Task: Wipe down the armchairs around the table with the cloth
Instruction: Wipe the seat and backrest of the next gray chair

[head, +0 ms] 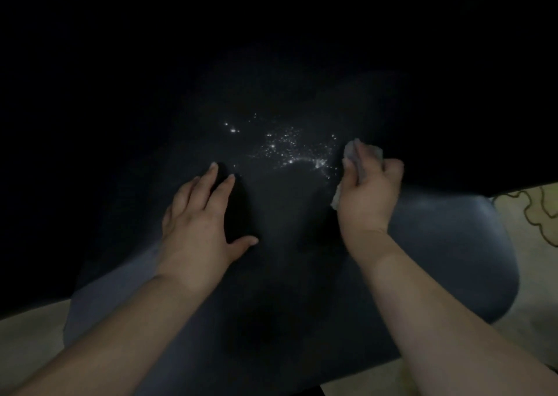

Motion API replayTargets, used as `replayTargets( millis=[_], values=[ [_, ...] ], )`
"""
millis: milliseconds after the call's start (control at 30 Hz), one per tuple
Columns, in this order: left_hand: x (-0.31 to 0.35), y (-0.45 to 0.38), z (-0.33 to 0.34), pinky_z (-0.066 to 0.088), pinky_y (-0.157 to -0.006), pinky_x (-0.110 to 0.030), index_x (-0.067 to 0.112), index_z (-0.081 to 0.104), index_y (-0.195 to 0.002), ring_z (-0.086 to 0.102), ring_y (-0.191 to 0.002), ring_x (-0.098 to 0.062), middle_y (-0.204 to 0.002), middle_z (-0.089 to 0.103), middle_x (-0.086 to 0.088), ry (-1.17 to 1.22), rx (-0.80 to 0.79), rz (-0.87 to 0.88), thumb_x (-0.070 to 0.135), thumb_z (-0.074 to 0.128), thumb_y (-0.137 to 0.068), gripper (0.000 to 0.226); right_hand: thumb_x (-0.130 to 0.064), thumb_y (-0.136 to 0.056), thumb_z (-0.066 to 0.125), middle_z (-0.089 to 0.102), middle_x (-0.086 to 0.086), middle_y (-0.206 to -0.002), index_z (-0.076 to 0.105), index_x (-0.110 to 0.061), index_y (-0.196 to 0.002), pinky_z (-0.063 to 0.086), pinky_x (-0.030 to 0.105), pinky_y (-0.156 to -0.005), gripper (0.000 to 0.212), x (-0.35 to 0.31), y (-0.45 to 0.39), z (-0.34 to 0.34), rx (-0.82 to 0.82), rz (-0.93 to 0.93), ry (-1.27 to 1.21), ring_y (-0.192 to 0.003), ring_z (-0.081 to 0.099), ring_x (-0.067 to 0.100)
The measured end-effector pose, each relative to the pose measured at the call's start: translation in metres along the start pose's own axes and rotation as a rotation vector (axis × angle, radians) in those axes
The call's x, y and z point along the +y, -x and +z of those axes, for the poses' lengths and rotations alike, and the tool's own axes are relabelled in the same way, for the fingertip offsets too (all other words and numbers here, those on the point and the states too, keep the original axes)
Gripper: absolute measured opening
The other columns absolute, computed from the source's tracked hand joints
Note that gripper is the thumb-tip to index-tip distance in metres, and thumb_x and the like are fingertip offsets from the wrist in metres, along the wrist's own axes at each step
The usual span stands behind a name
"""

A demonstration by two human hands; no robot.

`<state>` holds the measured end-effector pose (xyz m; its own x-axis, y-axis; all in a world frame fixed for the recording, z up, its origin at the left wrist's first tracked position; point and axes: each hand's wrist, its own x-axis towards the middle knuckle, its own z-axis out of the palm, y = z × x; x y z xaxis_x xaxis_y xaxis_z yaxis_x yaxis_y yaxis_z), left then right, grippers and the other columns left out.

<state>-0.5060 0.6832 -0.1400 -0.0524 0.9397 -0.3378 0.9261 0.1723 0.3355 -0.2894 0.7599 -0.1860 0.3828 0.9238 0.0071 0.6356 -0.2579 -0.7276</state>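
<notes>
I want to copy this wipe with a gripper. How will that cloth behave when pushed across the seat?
Probably floppy: the cloth bunches in the right hand. Likely light. It may glide on the wet-looking, smooth armchair seat.

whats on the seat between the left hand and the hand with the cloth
In the head view, dark armchair seat lies between the left hand and the right hand gripping the cloth, with glinting specks just beyond.

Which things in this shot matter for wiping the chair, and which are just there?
Part of the job:
- cloth, bunched in the right hand
- dark armchair, with glinting specks on it
- left hand, flat on the chair

Just there:
- pale patterned floor
</notes>
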Motion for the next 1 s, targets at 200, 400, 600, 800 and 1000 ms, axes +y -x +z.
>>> replayTargets(
  millis=[200,400,600,800,1000],
  values=[
    [0.002,-0.003,0.003,0.026,-0.111,-0.046,0.025,0.031,-0.148,0.023,-0.137,-0.026,-0.158,0.019,0.002,0.007,0.024,-0.006,0.05,0.082,-0.061,0.104,-0.019,-0.09,0.06,0.044,-0.011,-0.095,0.064,-0.019,-0.118,0.04,0.017,-0.076,0.028,-0.01,-0.01,0.006,-0.088,-0.293,0.124,-0.085,0.043,0.0],
    [0.002,-0.008,0.003,0.028,-0.109,-0.047,0.02,0.034,-0.146,0.025,-0.135,-0.026,-0.156,0.023,0.001,0.002,0.041,-0.032,0.05,0.084,-0.058,0.105,-0.016,-0.092,0.059,0.053,-0.01,-0.092,0.061,-0.017,-0.102,0.042,0.016,-0.071,0.01,-0.015,-0.037,0.013,0.017,-0.013,0.006,-0.08,0.054,0.0],
    [0.001,-0.012,0.0,0.027,-0.109,-0.046,0.022,0.033,-0.147,0.023,-0.136,-0.025,-0.157,0.02,0.003,0.017,0.026,-0.032,0.051,0.083,-0.058,0.105,-0.031,-0.089,0.047,0.053,0.011,-0.118,0.057,-0.031,-0.125,0.032,0.018,-0.08,0.037,-0.022,-0.036,0.015,-0.16,-0.198,0.093,-0.101,0.05,0.023],
    [-0.001,-0.016,-0.001,0.029,-0.106,-0.047,0.022,0.035,-0.146,0.025,-0.134,-0.026,-0.157,0.022,0.003,0.017,0.023,-0.045,0.051,0.083,-0.057,0.105,-0.016,-0.09,0.057,0.052,0.016,-0.11,0.06,-0.017,-0.127,0.043,0.029,-0.088,0.037,-0.032,-0.027,0.032,-0.239,-0.263,0.134,-0.097,0.054,0.029],
    [-0.012,-0.018,-0.006,0.023,-0.11,-0.042,0.024,0.03,-0.148,0.021,-0.136,-0.022,-0.157,0.018,0.006,0.045,0.028,-0.047,0.055,0.079,-0.06,0.106,-0.02,-0.092,0.054,0.051,0.006,-0.116,0.059,-0.021,-0.128,0.036,0.018,-0.092,0.036,-0.031,-0.061,0.027,-0.102,-0.097,0.068,-0.107,0.052,0.019]
  ],
)
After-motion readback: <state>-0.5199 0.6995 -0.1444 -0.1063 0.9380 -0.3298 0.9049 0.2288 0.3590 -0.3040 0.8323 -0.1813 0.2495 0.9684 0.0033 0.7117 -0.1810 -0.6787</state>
